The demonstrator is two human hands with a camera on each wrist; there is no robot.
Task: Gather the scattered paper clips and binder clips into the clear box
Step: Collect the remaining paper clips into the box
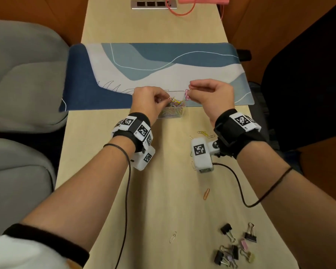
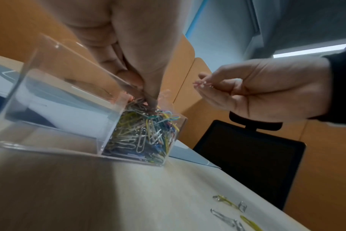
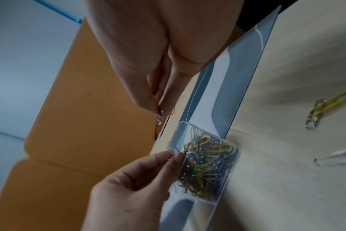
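Your left hand (image 1: 147, 101) pinches paper clips (image 2: 146, 132) heaped in the clear box (image 1: 172, 111) beneath it; your right hand (image 1: 211, 94), just beside, pinches a pink clip (image 1: 187, 94) outside the rim. Released there, it would likely miss; binder clips (image 1: 235, 247) wait well behind both hands on the tabletop (image 1: 163, 191).

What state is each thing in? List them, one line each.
Clear box: open-topped, one compartment full of paper clips.
Left hand: fingertips in the box's clips.
Right hand: pinching pink paper clips.
Binder clips: loose on table.
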